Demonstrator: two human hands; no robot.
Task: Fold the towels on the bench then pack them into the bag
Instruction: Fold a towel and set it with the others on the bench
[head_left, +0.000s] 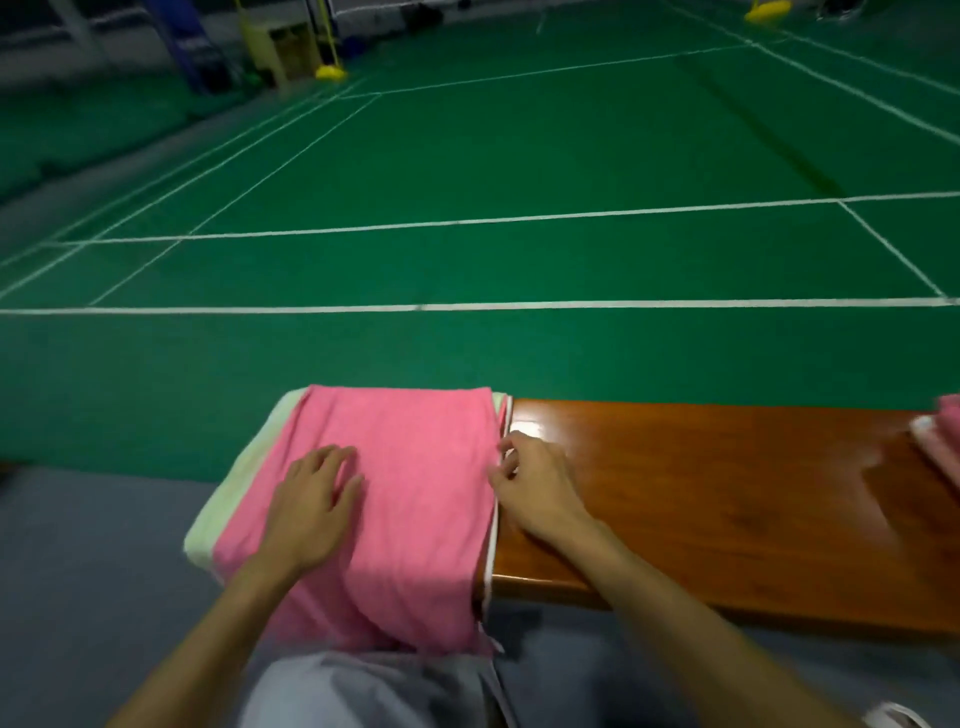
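Observation:
A pink towel (415, 467) lies spread over the left end of the wooden bench (701, 493), its near end hanging down over the front edge. Under it a pale green towel (234, 499) shows along the left side. My left hand (311, 509) rests flat on the pink towel with fingers spread. My right hand (535, 483) is at the towel's right edge, its fingers curled and pinching the white-trimmed hem. No bag is in view.
Another pink towel (943, 441) lies at the bench's far right, cut off by the frame. Beyond the bench stretches a green court floor (467, 182) with white lines. Grey floor lies in front, and my grey-clad knee (374, 691) is below.

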